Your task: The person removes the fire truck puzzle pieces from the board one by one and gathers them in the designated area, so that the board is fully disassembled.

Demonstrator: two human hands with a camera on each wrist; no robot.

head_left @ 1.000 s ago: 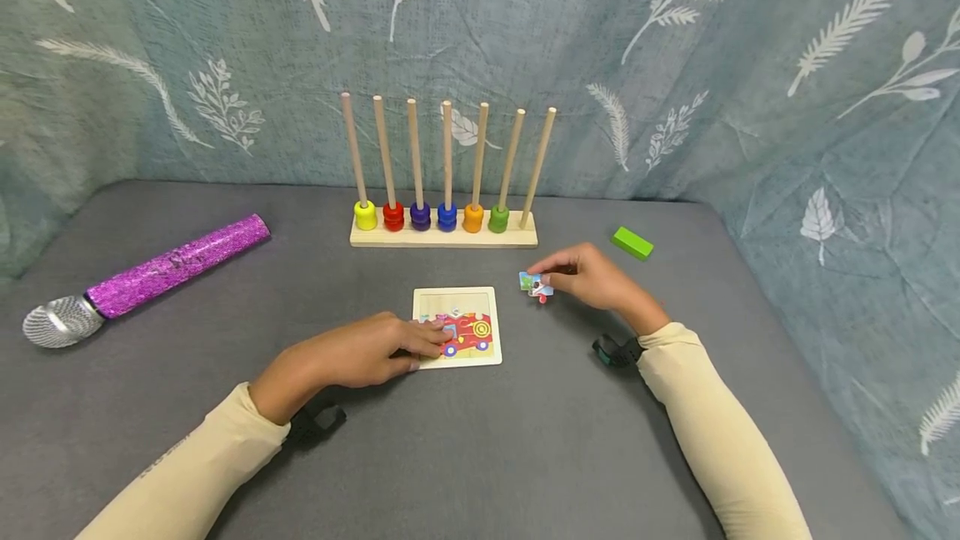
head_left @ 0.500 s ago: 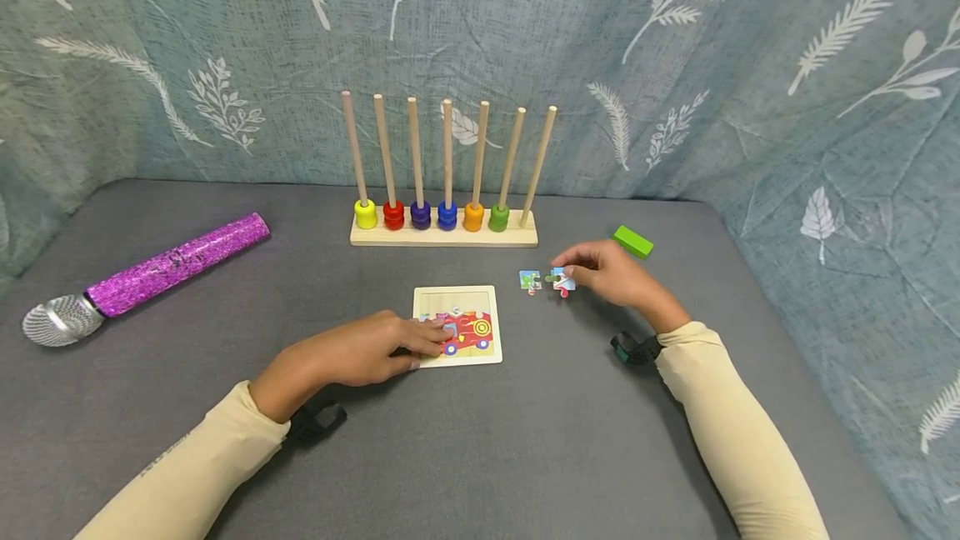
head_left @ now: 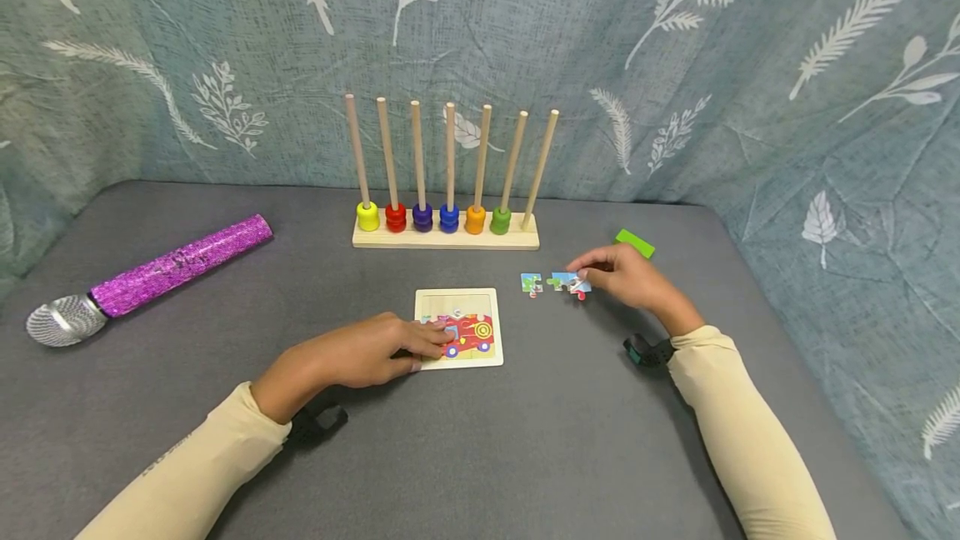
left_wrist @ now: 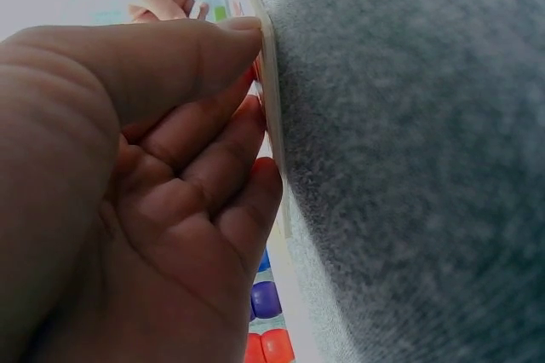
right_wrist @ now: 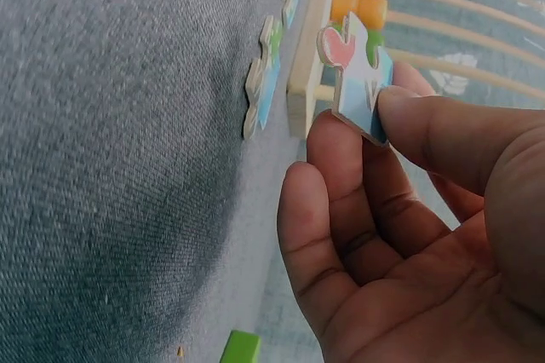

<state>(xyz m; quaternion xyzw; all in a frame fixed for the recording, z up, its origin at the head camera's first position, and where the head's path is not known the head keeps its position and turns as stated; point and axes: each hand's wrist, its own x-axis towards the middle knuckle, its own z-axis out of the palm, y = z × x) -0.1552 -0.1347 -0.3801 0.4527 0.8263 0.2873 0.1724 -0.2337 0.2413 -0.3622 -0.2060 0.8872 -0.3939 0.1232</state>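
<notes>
A wooden puzzle tray (head_left: 497, 307) with a red vehicle picture lies flat on the grey table. My left hand (head_left: 367, 350) rests on its left side, fingers over the picture and thumb at the near left edge. In the left wrist view, the thumb and fingertips of that hand (left_wrist: 196, 150) touch the tray's edge and face. My right hand (head_left: 622, 275) pinches a puzzle piece (right_wrist: 362, 82) with blue, white and red print between thumb and fingers. Just left of it lies a second puzzle piece (head_left: 558, 281), then a third puzzle piece (head_left: 531, 282).
Behind the tray stands a wooden peg rack (head_left: 446, 242) with tall pegs and coloured beads. A purple glitter microphone (head_left: 180, 265) lies at the left. Beyond my right hand is a green block (head_left: 635, 242). A patterned cloth (head_left: 525, 40) hangs at the back.
My right hand has moved right in steps. Pieces that overlapped under its fingers are now spread out, two left lying on the table and one pinched. My left hand stays put.
</notes>
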